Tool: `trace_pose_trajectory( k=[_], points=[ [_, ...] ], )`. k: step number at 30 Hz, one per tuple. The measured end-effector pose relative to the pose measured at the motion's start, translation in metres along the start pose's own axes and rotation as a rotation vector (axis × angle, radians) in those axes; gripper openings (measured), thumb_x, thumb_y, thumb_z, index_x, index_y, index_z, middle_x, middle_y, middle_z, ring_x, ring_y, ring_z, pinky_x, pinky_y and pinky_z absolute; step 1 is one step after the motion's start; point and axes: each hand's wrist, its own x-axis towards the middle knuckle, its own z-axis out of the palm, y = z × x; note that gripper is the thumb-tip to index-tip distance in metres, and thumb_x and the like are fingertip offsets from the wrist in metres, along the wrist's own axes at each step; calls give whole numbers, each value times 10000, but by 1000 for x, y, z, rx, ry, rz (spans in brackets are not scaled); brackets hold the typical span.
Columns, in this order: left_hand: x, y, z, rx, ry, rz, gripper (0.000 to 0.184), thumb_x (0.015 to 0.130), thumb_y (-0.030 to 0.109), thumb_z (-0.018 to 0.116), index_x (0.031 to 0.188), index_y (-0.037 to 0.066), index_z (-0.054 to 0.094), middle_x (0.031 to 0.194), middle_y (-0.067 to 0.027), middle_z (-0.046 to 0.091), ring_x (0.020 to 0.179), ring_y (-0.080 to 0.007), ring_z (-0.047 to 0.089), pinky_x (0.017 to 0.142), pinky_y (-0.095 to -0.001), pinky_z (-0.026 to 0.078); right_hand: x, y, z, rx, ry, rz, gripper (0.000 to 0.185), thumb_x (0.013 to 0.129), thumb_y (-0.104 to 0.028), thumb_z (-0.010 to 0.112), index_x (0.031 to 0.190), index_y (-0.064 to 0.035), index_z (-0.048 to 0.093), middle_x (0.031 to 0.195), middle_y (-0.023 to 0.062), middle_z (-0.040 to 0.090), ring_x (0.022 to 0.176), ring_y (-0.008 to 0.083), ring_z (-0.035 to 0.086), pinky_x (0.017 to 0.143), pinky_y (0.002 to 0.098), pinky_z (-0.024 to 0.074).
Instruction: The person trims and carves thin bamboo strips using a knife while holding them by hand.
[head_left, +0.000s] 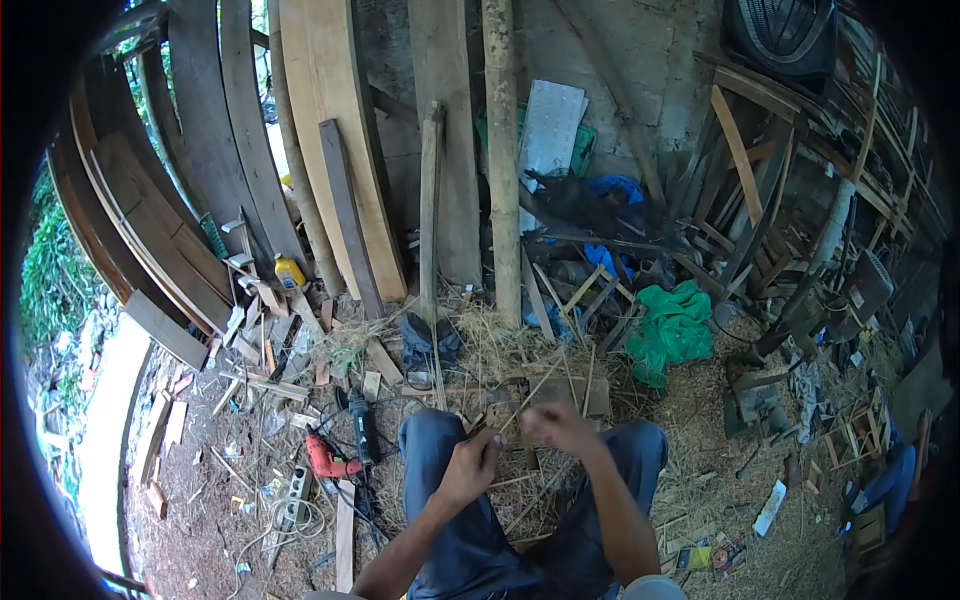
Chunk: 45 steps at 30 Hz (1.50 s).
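Observation:
My left hand (pixel 472 465) is closed between my knees around a thin, pale wooden strip (pixel 512 420) that slants up to the right. A short brown piece beside its fingers is too small to identify. My right hand (pixel 560 427) is close by on the right, near the strip, and motion smears its fingers. I cannot tell whether it grips anything. Beyond both hands, a wooden block (pixel 590 396) lies low on the straw-covered ground.
Left of my knees lie a red power drill (pixel 330 458), a dark-bodied power tool (pixel 360 425) and a power strip (pixel 292 497) with tangled cord. Wooden posts (pixel 502 160) and planks (pixel 330 150) stand ahead. A green plastic bag (pixel 672 325) sits front right among wood scraps.

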Motion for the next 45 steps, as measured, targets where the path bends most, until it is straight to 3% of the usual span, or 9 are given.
trace_pose_trajectory(
  k=[7,16,21,25,27,33,36,43,45],
  points=[
    [-6,-6,1,20,12,94,109,897,45,502,959,-1,579,628,-150,546,544,-237,568,534,-336,437,9,2,-10,132,-216,1,244,924,-200,562,758,-23,593,605,-45,469,498,28,373,458,201,302],
    [-2,-4,2,8,-56,79,108,901,49,498,955,-3,574,659,-143,551,531,-218,532,534,-321,425,6,11,4,-7,-290,8,274,897,-308,598,880,-41,655,661,-31,566,575,45,482,516,217,394],
    [-11,3,-9,-14,-96,29,120,920,69,481,959,-3,569,674,-126,554,535,-212,526,534,-313,420,20,24,-65,240,44,-1,233,899,-239,605,817,-22,624,626,-35,521,532,52,440,478,207,334],
    [-5,-5,-1,-100,-63,9,143,937,103,473,958,-1,569,671,-105,547,554,-179,512,550,-301,417,4,-10,-15,20,225,144,245,906,-229,596,774,-23,596,602,-37,500,500,48,414,463,208,309],
    [-2,-2,2,-135,-151,-97,162,946,133,475,954,1,569,675,-81,537,595,-137,496,576,-287,414,3,7,-2,-1,-293,27,260,911,-226,578,756,-19,608,658,-18,549,586,55,480,531,250,402],
    [2,-5,3,-193,-171,-18,204,966,165,452,906,7,567,685,17,470,611,-44,394,551,-220,339,6,4,-16,138,-286,61,253,907,-225,587,753,-25,606,640,-20,535,592,48,475,527,237,390],
    [5,-3,5,-207,-138,-71,209,966,172,454,906,7,567,695,12,476,619,-50,398,562,-220,344,11,15,-17,81,-130,-51,248,918,-204,568,730,-43,574,596,-42,488,487,37,379,447,207,277],
    [-3,-3,2,-132,-116,-4,178,954,149,474,913,1,563,696,-15,521,630,-89,459,592,-253,395,11,14,-50,238,27,-54,210,910,-198,569,753,-60,588,599,-43,490,495,38,390,453,208,297],
    [0,-2,5,-66,-93,31,123,919,83,496,949,-13,567,740,-130,587,635,-209,569,621,-313,446,3,16,-13,-96,-32,-72,214,932,-203,528,847,-34,627,620,-9,524,506,83,456,500,192,363]
  ],
)
